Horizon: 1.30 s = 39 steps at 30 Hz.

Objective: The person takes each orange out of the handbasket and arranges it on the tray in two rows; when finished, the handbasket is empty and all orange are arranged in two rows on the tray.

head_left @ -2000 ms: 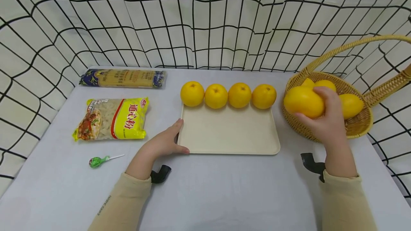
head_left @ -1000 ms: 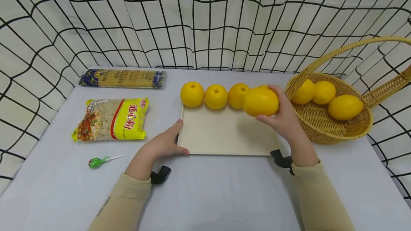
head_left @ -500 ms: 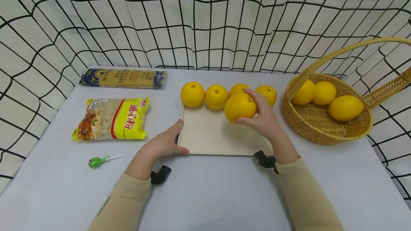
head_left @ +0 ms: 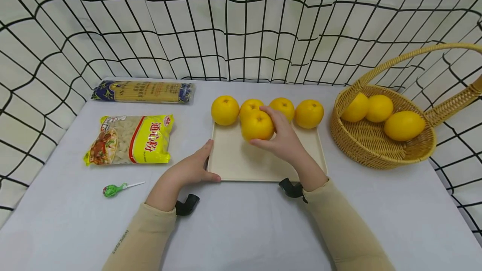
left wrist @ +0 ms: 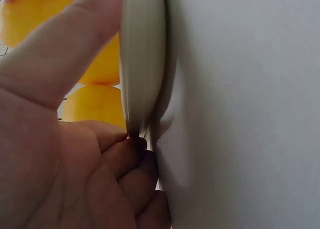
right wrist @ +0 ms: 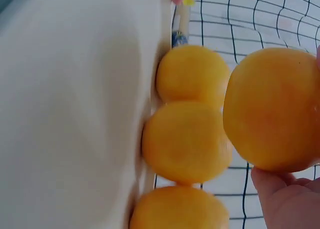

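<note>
In the head view, my right hand [head_left: 283, 139] holds an orange [head_left: 257, 126] between thumb and fingers, above the cream rectangular tray [head_left: 233, 160]. Several oranges stand in a row along the tray's far edge; the leftmost orange [head_left: 225, 110] is fully visible, while the held one partly covers its neighbour [head_left: 250, 106]. The right wrist view shows the held orange [right wrist: 275, 109] raised apart from the row. My left hand [head_left: 190, 166] grips the tray's left side near its front corner. In the left wrist view its thumb [left wrist: 65, 44] lies against the tray rim [left wrist: 142, 54], fingers curled at the edge.
At right stands a wicker basket [head_left: 376, 154] with a tall handle and 3 yellow-orange fruits inside. On the left lie a noodle packet [head_left: 143, 91], a yellow pasta bag [head_left: 129, 140] and a green lollipop [head_left: 114, 190]. Black netting [head_left: 246, 32] surrounds the white table.
My right hand has taken the orange out of the basket and carried it left across the tray, to in front of the row's second orange. My left hand stays at the tray.
</note>
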### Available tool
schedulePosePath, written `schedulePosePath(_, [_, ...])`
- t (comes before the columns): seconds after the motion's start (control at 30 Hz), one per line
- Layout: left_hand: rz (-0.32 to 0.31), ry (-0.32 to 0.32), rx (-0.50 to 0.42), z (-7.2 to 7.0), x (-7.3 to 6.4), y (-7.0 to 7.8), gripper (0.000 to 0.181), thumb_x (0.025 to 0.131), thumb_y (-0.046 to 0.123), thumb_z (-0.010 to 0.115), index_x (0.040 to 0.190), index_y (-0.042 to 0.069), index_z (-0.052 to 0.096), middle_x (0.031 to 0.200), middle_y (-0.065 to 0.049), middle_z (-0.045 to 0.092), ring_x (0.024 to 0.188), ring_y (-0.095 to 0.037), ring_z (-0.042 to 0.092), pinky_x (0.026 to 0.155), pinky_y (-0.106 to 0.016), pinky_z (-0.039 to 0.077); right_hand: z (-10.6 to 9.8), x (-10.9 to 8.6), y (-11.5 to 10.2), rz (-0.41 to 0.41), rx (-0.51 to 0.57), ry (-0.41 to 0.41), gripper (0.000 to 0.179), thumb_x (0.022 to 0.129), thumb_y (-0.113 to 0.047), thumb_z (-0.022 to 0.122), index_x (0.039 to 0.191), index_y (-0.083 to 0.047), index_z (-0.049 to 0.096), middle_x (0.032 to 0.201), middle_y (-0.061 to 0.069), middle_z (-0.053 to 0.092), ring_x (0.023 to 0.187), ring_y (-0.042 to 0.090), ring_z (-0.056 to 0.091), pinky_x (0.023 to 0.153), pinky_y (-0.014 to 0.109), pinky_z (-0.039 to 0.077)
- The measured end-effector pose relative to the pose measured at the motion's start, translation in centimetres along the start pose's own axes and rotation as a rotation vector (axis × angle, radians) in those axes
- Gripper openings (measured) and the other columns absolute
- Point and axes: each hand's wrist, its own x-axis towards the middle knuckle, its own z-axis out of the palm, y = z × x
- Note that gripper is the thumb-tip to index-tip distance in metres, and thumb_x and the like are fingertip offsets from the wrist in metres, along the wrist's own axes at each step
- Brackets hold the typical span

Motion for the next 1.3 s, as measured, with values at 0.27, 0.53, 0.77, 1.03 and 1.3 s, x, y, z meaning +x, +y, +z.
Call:
schedulePosePath(0.27, [0.008, 0.013, 0.011, 0.0, -0.2, -0.2, 0.113, 0.069, 0.036, 0.077, 0.146, 0.004, 0.0, 0.153, -0.014, 0.002, 0.14, -0.031, 0.009, 0.113, -0.048, 0.015, 3.6, 1.4, -1.1, 0.034, 0.064, -0.03, 0.085, 0.068, -0.031, 0.079, 0.137, -0.017, 0.031, 0.136, 0.002, 0.041, 0.121, 0.018, 0.043, 0.106, 0.04, 0.034])
schedulePosePath(0.53, [-0.001, 0.022, 0.009, -0.2, -0.4, 0.0, 0.113, 0.069, 0.038, 0.076, 0.146, 0.004, 0.0, 0.153, -0.015, 0.005, 0.139, -0.034, 0.013, 0.112, -0.051, 0.018, 5.9, 2.1, -1.7, 0.033, -0.001, -0.079, 0.082, 0.07, -0.031, 0.077, 0.138, -0.017, 0.033, 0.139, 0.004, 0.037, 0.124, 0.019, 0.038, 0.107, 0.041, 0.032])
schedulePosePath(0.77, [0.022, 0.016, 0.014, -0.2, -0.3, 0.3, 0.111, 0.07, 0.038, 0.076, 0.145, 0.002, 0.002, 0.153, -0.015, 0.005, 0.14, -0.033, 0.012, 0.112, -0.049, 0.017, 6.8, 2.1, -1.4, 0.057, 0.015, -0.069, 0.082, 0.072, -0.027, 0.077, 0.14, -0.017, 0.032, 0.141, 0.002, 0.038, 0.126, 0.016, 0.039, 0.108, 0.037, 0.031])
schedulePosePath(1.03, [0.021, 0.01, 0.006, -0.2, -0.2, 0.2, 0.112, 0.07, 0.039, 0.075, 0.146, 0.002, 0.001, 0.153, -0.014, 0.005, 0.14, -0.032, 0.012, 0.112, -0.049, 0.017, 7.6, 2.4, -1.2, 0.145, 0.05, -0.107, 0.085, 0.074, -0.027, 0.075, 0.143, -0.017, 0.027, 0.145, 0.001, 0.033, 0.13, 0.017, 0.035, 0.111, 0.039, 0.026])
schedulePosePath(1.3, [0.037, 0.016, -0.002, -0.2, -0.2, 0.2, 0.113, 0.07, 0.038, 0.076, 0.146, 0.007, -0.001, 0.154, -0.01, 0.005, 0.14, -0.031, 0.014, 0.112, -0.05, 0.018, 7.9, 2.5, -1.2, 0.134, 0.039, -0.115, 0.085, 0.074, -0.028, 0.074, 0.143, -0.015, 0.026, 0.145, 0.003, 0.033, 0.131, 0.018, 0.032, 0.112, 0.039, 0.024])
